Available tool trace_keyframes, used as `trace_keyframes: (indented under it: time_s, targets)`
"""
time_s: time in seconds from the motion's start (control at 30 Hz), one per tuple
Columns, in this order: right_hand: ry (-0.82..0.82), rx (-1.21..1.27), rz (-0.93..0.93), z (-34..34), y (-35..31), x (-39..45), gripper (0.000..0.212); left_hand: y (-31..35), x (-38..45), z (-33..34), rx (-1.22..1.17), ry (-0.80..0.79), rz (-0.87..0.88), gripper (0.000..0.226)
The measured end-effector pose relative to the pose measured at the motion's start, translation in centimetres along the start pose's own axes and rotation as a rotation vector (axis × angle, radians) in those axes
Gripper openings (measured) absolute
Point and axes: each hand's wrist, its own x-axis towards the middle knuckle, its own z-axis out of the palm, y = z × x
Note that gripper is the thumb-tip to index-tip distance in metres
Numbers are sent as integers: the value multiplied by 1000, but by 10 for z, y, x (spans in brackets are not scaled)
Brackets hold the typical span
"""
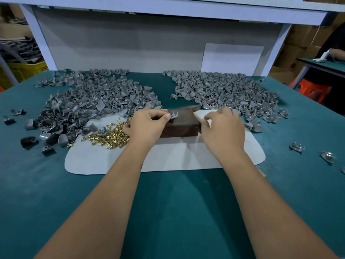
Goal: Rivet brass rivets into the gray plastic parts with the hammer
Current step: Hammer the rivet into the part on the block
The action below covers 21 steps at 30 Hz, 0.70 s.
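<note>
My left hand [147,124] pinches a small gray plastic part [173,115] and holds it on top of a dark brown block [181,126]. A rivet seems to stand up from the part. My right hand [222,128] hovers just right of the block, fingers curled and blurred; what it holds, if anything, is hidden. A loose heap of brass rivets [112,135] lies left of my left hand on a white mat [168,157]. No hammer is visible.
A big pile of gray parts [93,101] spreads at the back left, another pile [224,90] at the back right. Stray parts [296,146] lie on the green table at right. A white shelf frame [278,45] rises behind.
</note>
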Motion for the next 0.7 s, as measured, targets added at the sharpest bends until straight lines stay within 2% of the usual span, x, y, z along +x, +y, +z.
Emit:
trace_keyframes:
  time_s: [0.03, 0.1, 0.13, 0.2, 0.3, 0.4, 0.47, 0.53, 0.6, 0.7]
  targets:
    - [34, 181, -25, -1, -4, 0, 25, 0, 0, 0, -37, -19, 19, 12]
    - [-30, 571, -48, -1, -17, 0, 25, 2, 0, 1, -85, -48, 71, 8]
    - [-90, 697, -52, -1, -24, -1, 27, 4, -1, 1, -67, -46, 91, 7]
    - [-138, 778, -45, 1, -33, 0, 25, 9, -4, 2, -24, -35, 117, 9]
    - [-133, 789, -11, 1, -33, 10, 12, 14, -7, 2, -49, -39, 150, 12]
    - [-60, 778, 110, -7, -19, 30, 14, 17, -7, 1, -35, -10, 132, 19]
    - [2, 754, 266, -12, -6, 45, 40, 16, -5, -1, -35, 8, 91, 20]
    - [-28, 594, 381, -11, 0, 54, 67, 13, -3, -2, -60, 26, 83, 17]
    - [-34, 416, 366, -5, -13, 50, 74, 9, 0, -1, -81, 38, 88, 16]
    - [84, 364, 112, 8, -57, 29, 63, 7, 3, 0, -142, 37, 75, 18]
